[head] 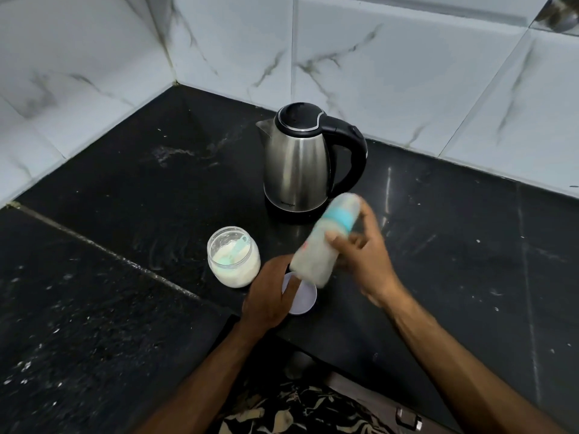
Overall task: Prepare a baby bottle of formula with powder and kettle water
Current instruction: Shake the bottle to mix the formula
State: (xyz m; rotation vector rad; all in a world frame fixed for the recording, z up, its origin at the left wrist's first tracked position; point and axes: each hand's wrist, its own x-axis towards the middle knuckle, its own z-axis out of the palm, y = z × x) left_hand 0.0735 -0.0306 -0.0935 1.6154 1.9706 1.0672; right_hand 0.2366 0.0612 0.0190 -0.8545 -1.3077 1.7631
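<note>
On the black surface (125,214) stands the kettle (297,164), behind everything else. Your right hand (363,252) grips the blurred, tilted baby bottle (316,249). The open powder jar (233,256) sits left of it. Your left hand's (269,296) flat fingers rest on the white lid (302,300).

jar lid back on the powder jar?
No. The powder jar stands open with a scoop inside, and its lid lies flat on the counter under the left hand.
</note>
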